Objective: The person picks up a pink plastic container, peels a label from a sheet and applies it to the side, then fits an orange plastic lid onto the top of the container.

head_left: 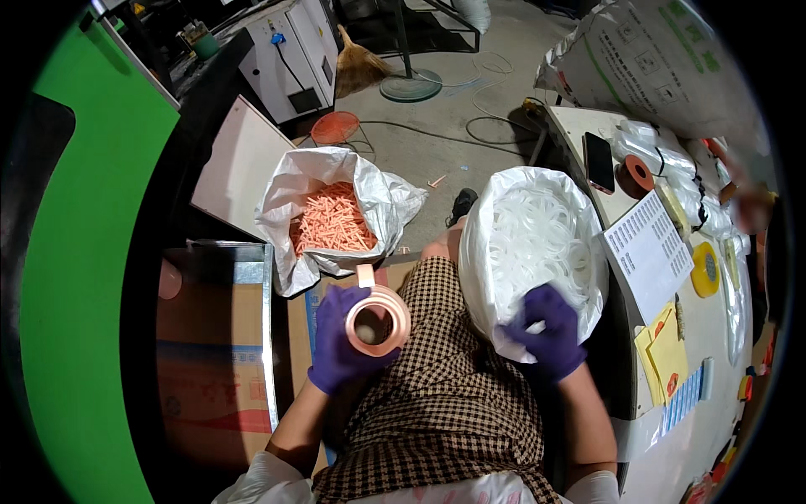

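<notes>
My left hand (338,340), in a purple glove, grips a pink plastic ring-shaped part (401,322) with a round opening and a tab sticking up at its far side. To the right, my purple-gloved right hand (554,336) is over the near rim of a white bag (474,252). Its fingers are curled together and slightly blurred; what they hold, if anything, I cannot make out. Inside that bag lie many translucent rings (537,235). Beyond my left hand stands another white bag (382,189), rolled open around small pink plastic pieces (336,220).
A metal-edged bin (270,336) and cardboard are at my left. The worktable (617,210) on the right carries a phone (598,162), a printed sheet (648,256), yellow tape (705,269) and plastic bags. Farther off are a broom (357,67), a red stool (336,128) and floor cables.
</notes>
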`<state>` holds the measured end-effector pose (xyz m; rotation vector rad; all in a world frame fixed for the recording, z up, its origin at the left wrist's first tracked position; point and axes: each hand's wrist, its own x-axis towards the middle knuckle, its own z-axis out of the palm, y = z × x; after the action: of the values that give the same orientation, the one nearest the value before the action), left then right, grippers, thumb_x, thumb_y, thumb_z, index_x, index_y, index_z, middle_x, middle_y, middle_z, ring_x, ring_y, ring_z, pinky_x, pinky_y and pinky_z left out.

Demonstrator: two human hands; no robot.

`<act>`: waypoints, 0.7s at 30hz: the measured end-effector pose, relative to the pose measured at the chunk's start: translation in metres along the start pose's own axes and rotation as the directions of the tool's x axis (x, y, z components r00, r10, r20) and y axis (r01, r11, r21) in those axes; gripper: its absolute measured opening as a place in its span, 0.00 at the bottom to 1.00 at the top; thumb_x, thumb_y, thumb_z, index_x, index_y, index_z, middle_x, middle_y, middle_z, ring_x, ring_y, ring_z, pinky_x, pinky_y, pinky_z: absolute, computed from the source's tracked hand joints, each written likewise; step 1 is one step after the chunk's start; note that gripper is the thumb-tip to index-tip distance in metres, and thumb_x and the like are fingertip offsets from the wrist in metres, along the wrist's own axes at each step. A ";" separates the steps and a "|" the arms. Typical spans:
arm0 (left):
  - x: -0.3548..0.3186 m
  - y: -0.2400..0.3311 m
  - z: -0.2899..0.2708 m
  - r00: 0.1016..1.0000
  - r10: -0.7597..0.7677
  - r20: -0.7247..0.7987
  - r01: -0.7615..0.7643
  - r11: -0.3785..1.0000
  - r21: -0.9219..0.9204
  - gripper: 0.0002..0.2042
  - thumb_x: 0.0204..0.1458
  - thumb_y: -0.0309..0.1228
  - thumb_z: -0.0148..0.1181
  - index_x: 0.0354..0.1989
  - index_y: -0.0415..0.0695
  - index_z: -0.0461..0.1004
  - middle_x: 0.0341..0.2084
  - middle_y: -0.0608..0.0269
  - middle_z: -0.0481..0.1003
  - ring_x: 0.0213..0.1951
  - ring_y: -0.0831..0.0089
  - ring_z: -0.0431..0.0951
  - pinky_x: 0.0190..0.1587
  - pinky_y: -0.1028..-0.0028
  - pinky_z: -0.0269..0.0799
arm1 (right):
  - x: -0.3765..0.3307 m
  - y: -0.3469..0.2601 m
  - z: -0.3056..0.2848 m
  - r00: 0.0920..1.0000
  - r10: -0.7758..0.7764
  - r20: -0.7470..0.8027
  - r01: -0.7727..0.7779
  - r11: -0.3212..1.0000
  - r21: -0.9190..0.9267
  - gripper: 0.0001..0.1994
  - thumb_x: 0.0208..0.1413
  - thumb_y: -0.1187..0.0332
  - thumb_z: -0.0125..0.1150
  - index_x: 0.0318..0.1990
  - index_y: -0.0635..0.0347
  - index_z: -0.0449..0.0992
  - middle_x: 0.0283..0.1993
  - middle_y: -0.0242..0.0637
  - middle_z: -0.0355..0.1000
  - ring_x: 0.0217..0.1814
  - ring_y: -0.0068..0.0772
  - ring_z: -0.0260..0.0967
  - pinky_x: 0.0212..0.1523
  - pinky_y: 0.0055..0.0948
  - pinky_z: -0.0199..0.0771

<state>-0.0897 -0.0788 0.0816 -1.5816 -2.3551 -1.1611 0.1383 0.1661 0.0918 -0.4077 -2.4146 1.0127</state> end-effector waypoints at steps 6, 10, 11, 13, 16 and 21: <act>0.018 0.019 0.009 0.981 0.191 -0.022 -0.191 0.981 -0.026 0.33 0.31 0.42 0.78 0.48 0.43 0.73 0.43 0.54 0.75 0.43 0.50 0.75 0.49 0.56 0.69 | 0.019 -0.069 0.072 0.966 -0.234 0.108 0.173 0.898 0.404 0.13 0.46 0.71 0.71 0.40 0.60 0.80 0.37 0.44 0.78 0.39 0.45 0.78 0.38 0.37 0.79; 0.016 0.034 0.013 0.982 0.175 0.074 -0.174 0.984 -0.028 0.34 0.32 0.44 0.77 0.49 0.42 0.73 0.45 0.52 0.75 0.47 0.49 0.73 0.54 0.54 0.67 | 0.023 -0.076 0.094 0.949 0.031 0.314 -0.048 0.998 0.048 0.10 0.45 0.71 0.68 0.38 0.55 0.80 0.39 0.42 0.79 0.39 0.47 0.78 0.38 0.41 0.79; 0.014 0.034 0.014 0.980 0.186 0.075 -0.183 0.982 -0.039 0.34 0.32 0.45 0.76 0.50 0.41 0.72 0.45 0.52 0.74 0.49 0.48 0.73 0.55 0.54 0.66 | 0.022 -0.078 0.097 0.946 0.030 0.322 -0.029 1.000 -0.008 0.09 0.45 0.70 0.67 0.37 0.53 0.81 0.38 0.41 0.79 0.38 0.47 0.78 0.38 0.41 0.78; 0.010 0.032 0.019 0.981 0.185 0.063 -0.182 0.982 -0.054 0.35 0.33 0.46 0.76 0.51 0.41 0.72 0.45 0.52 0.74 0.49 0.48 0.73 0.56 0.54 0.65 | 0.020 -0.079 0.105 0.959 0.049 0.280 -0.034 0.998 -0.061 0.09 0.46 0.70 0.66 0.37 0.53 0.81 0.36 0.41 0.78 0.37 0.47 0.78 0.37 0.41 0.78; 0.008 0.030 0.024 0.978 0.202 0.050 -0.201 0.979 -0.038 0.36 0.34 0.46 0.75 0.52 0.40 0.70 0.44 0.52 0.75 0.49 0.48 0.73 0.55 0.53 0.65 | 0.012 -0.076 0.114 0.982 0.044 0.185 -0.023 0.994 -0.110 0.07 0.49 0.69 0.64 0.37 0.52 0.80 0.34 0.41 0.77 0.35 0.47 0.77 0.35 0.40 0.77; 0.018 0.042 0.048 0.965 0.165 0.203 -0.138 0.980 -0.140 0.31 0.33 0.44 0.75 0.47 0.42 0.73 0.42 0.52 0.75 0.47 0.50 0.73 0.53 0.53 0.65 | -0.019 -0.009 0.145 0.976 -0.134 0.170 0.088 0.963 0.255 0.06 0.53 0.70 0.62 0.38 0.56 0.78 0.34 0.38 0.76 0.34 0.39 0.76 0.36 0.34 0.76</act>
<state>-0.0482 -0.0276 0.0788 -1.9835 -2.2705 -1.1805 0.0749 0.0676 0.0047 -0.0913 -2.3990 1.3315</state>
